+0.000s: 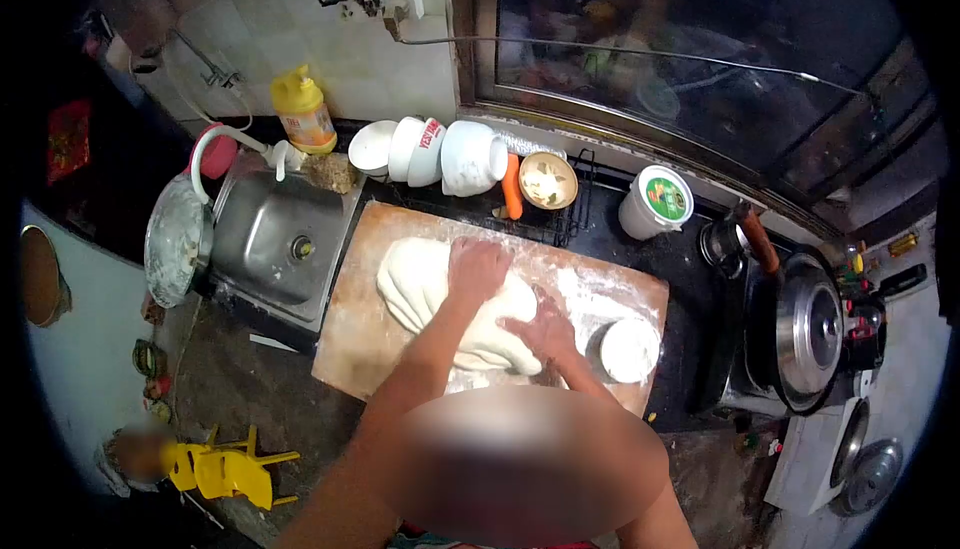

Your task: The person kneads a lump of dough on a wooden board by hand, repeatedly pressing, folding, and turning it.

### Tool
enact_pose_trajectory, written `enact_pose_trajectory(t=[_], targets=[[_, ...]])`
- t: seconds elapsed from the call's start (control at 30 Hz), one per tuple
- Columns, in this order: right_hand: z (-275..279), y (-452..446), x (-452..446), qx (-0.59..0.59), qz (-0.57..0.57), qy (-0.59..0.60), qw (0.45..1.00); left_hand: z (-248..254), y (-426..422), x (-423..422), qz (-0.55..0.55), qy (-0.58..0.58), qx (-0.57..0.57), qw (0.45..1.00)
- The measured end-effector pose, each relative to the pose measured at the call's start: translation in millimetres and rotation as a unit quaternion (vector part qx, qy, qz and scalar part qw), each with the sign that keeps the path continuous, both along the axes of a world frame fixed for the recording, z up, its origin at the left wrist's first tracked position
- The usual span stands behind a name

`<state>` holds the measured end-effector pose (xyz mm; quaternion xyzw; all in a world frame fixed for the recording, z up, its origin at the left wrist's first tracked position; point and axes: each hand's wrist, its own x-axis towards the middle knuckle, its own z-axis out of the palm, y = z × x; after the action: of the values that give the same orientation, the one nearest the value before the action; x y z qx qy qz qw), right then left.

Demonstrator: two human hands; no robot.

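Observation:
A large mass of white dough lies on a floured wooden board, its surface folded at the left and near sides. At the dough's far edge, my left hand presses down, fingers curled over it. The right end of the dough is gripped by my right hand, with thumb and fingers around its side. Flour dusts the skin of both hands. A round white container of flour stands on the board's right part, close to my right hand.
A sink lies left of the board. Behind the board are stacked bowls, a carrot, a small bowl and a white tub. A lidded wok sits on the stove at right. Yellow chairs stand below left.

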<state>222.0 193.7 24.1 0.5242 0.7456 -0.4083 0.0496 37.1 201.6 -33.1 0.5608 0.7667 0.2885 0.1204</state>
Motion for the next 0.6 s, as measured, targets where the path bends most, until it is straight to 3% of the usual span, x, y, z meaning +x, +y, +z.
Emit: enact_pose_trajectory(t=[0.07, 0.1, 0.17, 0.23, 0.3, 0.33, 0.4, 0.43, 0.47, 0.5, 0.53, 0.57, 0.6], targets=[[-13.3, -9.5, 9.4, 0.102, 0.003, -0.028, 0.994, -23.8, -2.3, -11.1, 0.035, -0.277, -0.001, 0.96], [-19.0, -21.3, 13.8, 0.145, 0.007, -0.041, 0.989, -3.4, -27.2, -7.5, 0.049, -0.421, 0.115, 0.899], [-6.0, -41.8, 38.7, 0.188, -0.024, 0.168, 0.967, 43.8, -99.3, -11.3, 0.056, -0.379, 0.223, 0.896], [-1.7, -68.0, 66.3, 0.221, -0.046, 0.219, 0.949, -12.8, -181.5, -34.2, 0.172, -0.174, 0.212, 0.946], [-25.6, -96.7, 103.0, 0.254, -0.047, 0.166, 0.952, -16.5, -240.2, -37.1, 0.206, -0.003, 0.168, 0.964], [-40.5, -112.6, 116.1, 0.269, -0.046, 0.139, 0.952, -19.8, -256.6, -30.0, 0.212, 0.144, 0.065, 0.964], [-66.8, -136.6, 129.2, 0.304, -0.029, 0.087, 0.948, -29.8, -273.0, -10.9, 0.198, 0.416, -0.145, 0.876], [-74.3, -144.1, 131.9, 0.324, -0.024, 0.06, 0.944, -100.0, -281.3, 17.2, 0.188, 0.284, -0.179, 0.923], [-74.4, -158.1, 118.8, 0.204, -0.122, 0.209, 0.949, -163.3, -276.8, 54.5, 0.175, 0.144, -0.208, 0.951], [-83.5, -161.5, 118.3, 0.213, -0.052, 0.16, 0.962, -128.8, -258.5, 96.0, 0.163, 0.106, -0.175, 0.965], [-84.2, -166.1, 111.6, 0.167, -0.054, 0.214, 0.961, -88.6, -239.2, 137.4, 0.15, 0.068, -0.142, 0.976], [-82.8, -164.5, 103.1, 0.122, -0.057, 0.27, 0.954, -49.4, -225.1, 168.4, 0.213, -0.115, -0.017, 0.97], [-79.8, -161.4, 102.0, 0.106, -0.071, 0.274, 0.953, -23.9, -219.6, 172.1, 0.187, -0.302, 0.031, 0.934]])
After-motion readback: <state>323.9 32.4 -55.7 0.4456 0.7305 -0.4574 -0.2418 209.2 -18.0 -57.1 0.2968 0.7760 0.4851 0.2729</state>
